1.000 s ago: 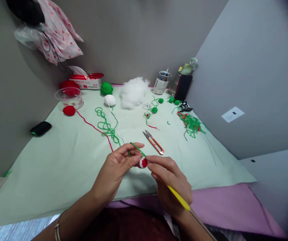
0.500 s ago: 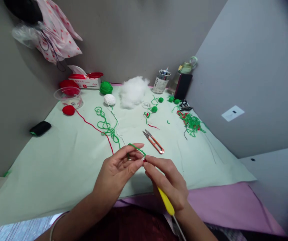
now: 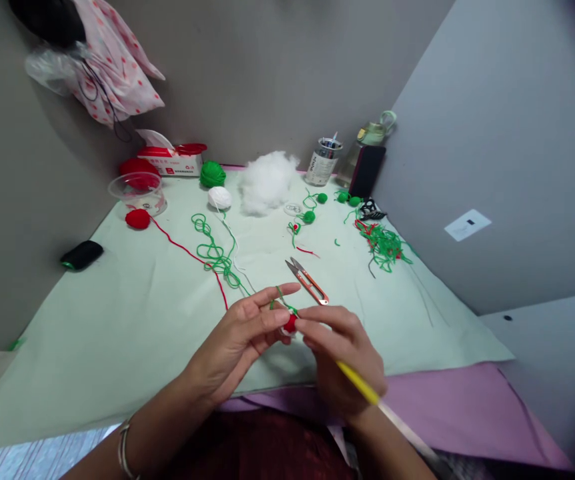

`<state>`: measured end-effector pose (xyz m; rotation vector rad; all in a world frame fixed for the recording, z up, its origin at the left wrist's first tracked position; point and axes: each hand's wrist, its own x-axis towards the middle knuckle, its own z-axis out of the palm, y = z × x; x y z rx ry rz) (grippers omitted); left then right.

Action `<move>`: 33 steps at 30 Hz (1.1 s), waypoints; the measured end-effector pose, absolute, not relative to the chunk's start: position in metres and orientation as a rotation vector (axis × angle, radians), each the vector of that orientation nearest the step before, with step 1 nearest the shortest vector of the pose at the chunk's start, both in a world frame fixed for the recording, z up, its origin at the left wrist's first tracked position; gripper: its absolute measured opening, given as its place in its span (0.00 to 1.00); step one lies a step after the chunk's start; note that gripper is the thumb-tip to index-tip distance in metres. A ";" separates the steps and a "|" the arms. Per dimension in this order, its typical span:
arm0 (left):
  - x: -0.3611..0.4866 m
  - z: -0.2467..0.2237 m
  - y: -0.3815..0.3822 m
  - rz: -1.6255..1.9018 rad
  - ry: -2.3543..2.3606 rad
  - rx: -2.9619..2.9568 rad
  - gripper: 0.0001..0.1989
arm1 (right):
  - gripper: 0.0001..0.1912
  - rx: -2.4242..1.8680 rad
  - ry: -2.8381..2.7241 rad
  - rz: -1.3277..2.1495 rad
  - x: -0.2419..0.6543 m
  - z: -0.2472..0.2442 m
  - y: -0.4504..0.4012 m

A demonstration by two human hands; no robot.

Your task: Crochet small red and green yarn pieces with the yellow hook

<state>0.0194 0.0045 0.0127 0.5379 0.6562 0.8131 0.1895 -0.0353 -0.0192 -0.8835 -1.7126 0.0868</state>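
Observation:
Between thumb and fingers, my left hand [image 3: 247,327] pinches a small red and white crocheted piece [image 3: 290,325]. Green yarn [image 3: 280,293] loops over its raised index finger and runs to the piece. My right hand [image 3: 345,347] grips a hook with a yellow handle [image 3: 358,383], whose shaft passes back over the wrist. The right fingertips meet the piece at its upper right edge, and the hook's tip is too small to make out there. Orange-handled thread snips [image 3: 307,281] lie just beyond both hands.
Tangled green yarn [image 3: 217,257], a red yarn ball [image 3: 138,219], a white ball [image 3: 219,197] and white stuffing [image 3: 267,183] lie ahead. Green and red scraps [image 3: 385,247] sit at right, near a phone [image 3: 367,171], a bottle [image 3: 372,135] and a pen can [image 3: 323,162].
The red part of the piece shows more now. My right hand has shifted slightly right, and the yellow handle has tilted flatter. My left hand has turned and moved a little right.

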 end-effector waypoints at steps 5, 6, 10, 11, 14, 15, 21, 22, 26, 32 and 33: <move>0.009 0.013 0.006 0.895 0.747 0.802 0.18 | 0.11 -0.892 -1.406 0.565 0.196 -0.003 -0.033; 0.009 0.013 0.006 0.912 0.760 0.857 0.16 | 0.11 -0.877 -1.328 0.651 0.197 -0.002 -0.032; 0.012 0.011 0.002 0.935 0.743 0.922 0.17 | 0.10 -0.816 -1.226 0.811 0.192 -0.003 -0.026; 0.014 0.011 0.001 0.931 0.731 0.909 0.18 | 0.09 -0.834 -1.265 0.771 0.189 -0.003 -0.025; 0.019 0.008 -0.001 0.945 0.727 0.843 0.19 | 0.09 -0.902 -1.387 0.567 0.180 -0.005 -0.024; 0.021 0.008 -0.002 0.967 0.734 0.819 0.18 | 0.10 -0.915 -1.417 0.500 0.178 -0.006 -0.025; 0.028 0.004 -0.004 0.973 0.694 0.583 0.21 | 0.18 -0.971 -1.653 0.042 0.176 -0.023 -0.028; 0.027 0.003 -0.003 0.936 0.677 0.534 0.19 | 0.17 -0.979 -1.634 0.079 0.177 -0.024 -0.027; 0.022 0.004 0.002 0.901 0.688 0.520 0.12 | 0.12 -0.960 -1.283 0.528 0.184 -0.016 -0.021; 0.022 0.007 -0.001 0.933 0.724 0.738 0.14 | 0.08 -0.910 -1.268 0.794 0.185 -0.013 -0.020; 0.022 0.007 -0.001 0.926 0.727 0.752 0.14 | 0.08 -0.912 -1.236 0.833 0.185 -0.014 -0.021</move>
